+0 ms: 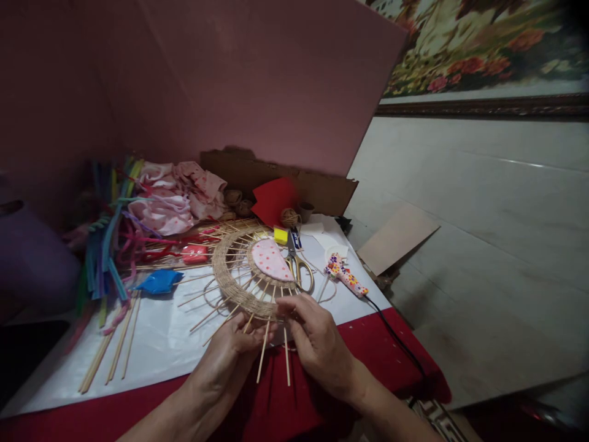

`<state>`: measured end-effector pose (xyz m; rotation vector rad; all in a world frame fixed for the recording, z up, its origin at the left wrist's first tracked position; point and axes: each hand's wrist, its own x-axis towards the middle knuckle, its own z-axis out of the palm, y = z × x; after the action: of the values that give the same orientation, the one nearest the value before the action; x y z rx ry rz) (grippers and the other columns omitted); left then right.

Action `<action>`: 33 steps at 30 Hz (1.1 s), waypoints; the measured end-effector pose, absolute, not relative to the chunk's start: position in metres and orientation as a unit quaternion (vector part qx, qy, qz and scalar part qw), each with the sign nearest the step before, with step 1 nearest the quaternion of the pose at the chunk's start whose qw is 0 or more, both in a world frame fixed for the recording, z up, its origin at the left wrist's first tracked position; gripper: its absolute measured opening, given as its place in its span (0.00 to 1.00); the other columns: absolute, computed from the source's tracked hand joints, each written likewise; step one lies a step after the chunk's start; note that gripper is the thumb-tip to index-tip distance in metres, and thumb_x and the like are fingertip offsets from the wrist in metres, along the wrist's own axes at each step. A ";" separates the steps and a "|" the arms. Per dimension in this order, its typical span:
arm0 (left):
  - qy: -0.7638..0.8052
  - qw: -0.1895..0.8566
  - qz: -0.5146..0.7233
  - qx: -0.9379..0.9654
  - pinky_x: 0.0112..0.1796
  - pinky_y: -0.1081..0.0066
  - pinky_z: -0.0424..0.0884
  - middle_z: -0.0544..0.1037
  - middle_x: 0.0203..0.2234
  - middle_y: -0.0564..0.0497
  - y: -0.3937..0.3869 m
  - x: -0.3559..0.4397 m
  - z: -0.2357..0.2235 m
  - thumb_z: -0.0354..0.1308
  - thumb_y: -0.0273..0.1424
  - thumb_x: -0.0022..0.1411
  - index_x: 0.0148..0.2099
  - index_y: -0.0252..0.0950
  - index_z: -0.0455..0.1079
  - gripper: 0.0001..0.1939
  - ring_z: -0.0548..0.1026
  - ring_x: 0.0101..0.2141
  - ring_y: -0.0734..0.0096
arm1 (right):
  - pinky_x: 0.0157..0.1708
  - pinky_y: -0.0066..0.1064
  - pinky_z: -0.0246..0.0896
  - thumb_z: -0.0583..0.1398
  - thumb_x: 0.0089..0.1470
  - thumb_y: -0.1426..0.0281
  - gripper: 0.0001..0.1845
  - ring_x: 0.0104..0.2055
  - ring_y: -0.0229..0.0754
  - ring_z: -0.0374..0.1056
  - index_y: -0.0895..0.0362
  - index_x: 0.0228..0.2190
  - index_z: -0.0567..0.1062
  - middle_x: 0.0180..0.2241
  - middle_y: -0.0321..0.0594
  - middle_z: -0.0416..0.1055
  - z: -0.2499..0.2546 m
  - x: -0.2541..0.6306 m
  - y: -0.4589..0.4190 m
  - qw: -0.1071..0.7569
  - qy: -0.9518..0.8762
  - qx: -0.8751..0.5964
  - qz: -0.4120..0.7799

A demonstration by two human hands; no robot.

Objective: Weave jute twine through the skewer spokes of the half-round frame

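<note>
A round twine weaving (225, 285) on thin wooden sticks is held above the table's near part. Its sticks radiate outward past a woven outer band, and a pink dotted fabric piece (271, 259) covers part of the centre. My left hand (234, 344) grips the near edge from below, its fingers partly under the band and sticks. At the right of the near edge, my right hand (313, 331) has its fingers closed against the band; the spot between thumb and fingertips is hidden. Gold-handled scissors (301, 273) lie just beyond the right hand.
A floral glue gun (345, 275) with a black cord lies at the right. Blue (161, 281) and red packets (195, 254), loose sticks (122, 344), pipe cleaners (103, 245) and crumpled cloth (161, 202) are at the left. Cardboard (322, 195) stands behind red sheets (276, 199).
</note>
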<state>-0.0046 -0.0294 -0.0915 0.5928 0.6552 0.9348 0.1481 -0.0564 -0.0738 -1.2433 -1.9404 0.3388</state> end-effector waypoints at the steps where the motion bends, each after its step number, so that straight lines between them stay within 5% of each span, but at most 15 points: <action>1: 0.304 0.801 0.434 0.278 0.43 0.70 0.68 0.78 0.38 0.43 -0.029 -0.005 -0.091 0.60 0.16 0.40 0.39 0.31 0.73 0.19 0.75 0.39 0.62 | 0.38 0.34 0.60 0.50 0.54 0.80 0.15 0.38 0.42 0.62 0.56 0.41 0.67 0.35 0.41 0.68 -0.073 0.148 -0.056 0.394 -0.768 -0.487 0.131; 18: 0.370 0.787 0.407 0.278 0.31 0.73 0.69 0.78 0.29 0.48 -0.031 -0.003 -0.087 0.63 0.28 0.48 0.34 0.33 0.72 0.08 0.75 0.28 0.71 | 0.39 0.32 0.61 0.51 0.54 0.79 0.13 0.38 0.40 0.65 0.56 0.40 0.69 0.34 0.40 0.70 -0.067 0.146 -0.061 0.373 -0.778 -0.469 0.189; 33: 0.361 0.781 0.414 0.298 0.31 0.72 0.69 0.78 0.33 0.46 -0.033 -0.002 -0.087 0.60 0.23 0.48 0.37 0.33 0.70 0.10 0.75 0.30 0.69 | 0.36 0.36 0.57 0.52 0.52 0.78 0.12 0.37 0.45 0.62 0.59 0.40 0.67 0.34 0.44 0.68 -0.069 0.140 -0.044 0.250 -0.835 -0.490 0.000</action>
<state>-0.0025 -0.0333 -0.0869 0.6435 0.7788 0.8933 0.1401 -0.0438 -0.0688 -1.3341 -2.2747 -0.0011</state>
